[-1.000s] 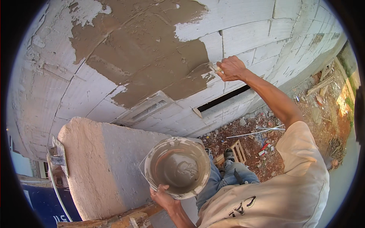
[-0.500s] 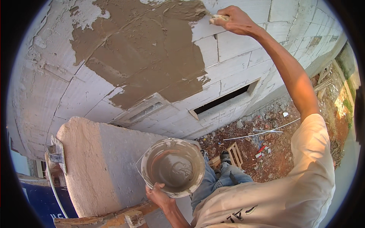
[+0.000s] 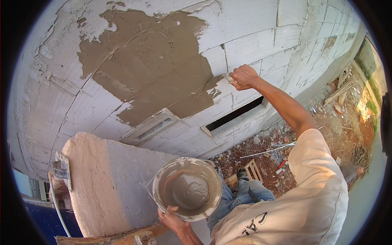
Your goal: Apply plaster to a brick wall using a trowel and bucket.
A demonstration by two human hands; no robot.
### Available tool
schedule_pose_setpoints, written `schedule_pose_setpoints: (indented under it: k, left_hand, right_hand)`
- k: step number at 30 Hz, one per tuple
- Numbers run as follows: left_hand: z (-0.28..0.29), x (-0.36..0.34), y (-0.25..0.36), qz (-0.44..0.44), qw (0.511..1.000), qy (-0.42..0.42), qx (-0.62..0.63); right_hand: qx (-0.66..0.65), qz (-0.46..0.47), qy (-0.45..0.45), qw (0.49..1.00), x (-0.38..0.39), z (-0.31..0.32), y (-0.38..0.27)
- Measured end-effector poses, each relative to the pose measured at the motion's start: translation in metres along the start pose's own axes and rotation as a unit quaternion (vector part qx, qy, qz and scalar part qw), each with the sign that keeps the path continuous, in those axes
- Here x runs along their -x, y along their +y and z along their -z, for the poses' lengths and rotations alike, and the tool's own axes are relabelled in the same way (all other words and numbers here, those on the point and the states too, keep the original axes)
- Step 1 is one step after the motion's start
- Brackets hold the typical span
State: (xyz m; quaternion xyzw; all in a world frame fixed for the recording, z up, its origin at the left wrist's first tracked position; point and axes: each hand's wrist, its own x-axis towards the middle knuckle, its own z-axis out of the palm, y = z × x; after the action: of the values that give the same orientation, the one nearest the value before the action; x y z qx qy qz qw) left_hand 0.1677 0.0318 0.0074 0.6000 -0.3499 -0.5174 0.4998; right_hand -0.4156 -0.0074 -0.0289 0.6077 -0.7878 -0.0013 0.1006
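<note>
My left hand [image 3: 173, 218] grips the near rim of a round bucket [image 3: 157, 179], fingers closed over its mortar-smeared edge. Wet grey-brown mortar [image 3: 185, 190] lies inside it. Out at the wall, my right hand [image 3: 245, 77] is closed around a pale-handled hand tool [image 3: 231, 79]. The tool's working end is mostly hidden, so I cannot tell its exact kind; it is at the right edge of a wet mortar coat [image 3: 147, 65]. That coat spreads unevenly over the pale block wall [image 3: 253, 47].
Below my right arm is a dark slot opening [image 3: 234, 116], with a framed recess [image 3: 155, 128] to its left. A thick concrete ledge [image 3: 134, 171] runs beside the bucket, a metal-plated tool [image 3: 62, 171] at its far-left edge. Rubble and a wooden pallet [image 3: 254, 170] lie far below.
My right hand has moved down the wall with its tool, from the coat's upper right to its lower right edge. The left hand still holds the bucket, slightly lower in view.
</note>
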Motion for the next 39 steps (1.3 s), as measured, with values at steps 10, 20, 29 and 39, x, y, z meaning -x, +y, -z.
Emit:
schedule_pose_setpoints:
  k: [10,20,29,39]
  left_hand:
    - [0.004,0.001,-0.001,-0.038,0.998,0.042,-0.028]
    - [-0.012,0.004,0.002,-0.036,0.999,0.027,0.002]
    - [0.007,-0.002,-0.009,-0.053,0.997,0.036,-0.039]
    - [0.007,0.009,0.001,-0.06,0.998,-0.023,-0.027]
  right_hand:
    - [-0.071,-0.04,0.154,0.985,-0.022,0.193,0.011]
    - [-0.045,0.035,0.004,0.998,-0.025,0.026,-0.062]
    - [-0.098,0.002,0.156,0.983,-0.055,0.179,-0.054]
    - [-0.377,-0.164,0.262,0.873,-0.017,0.186,0.047]
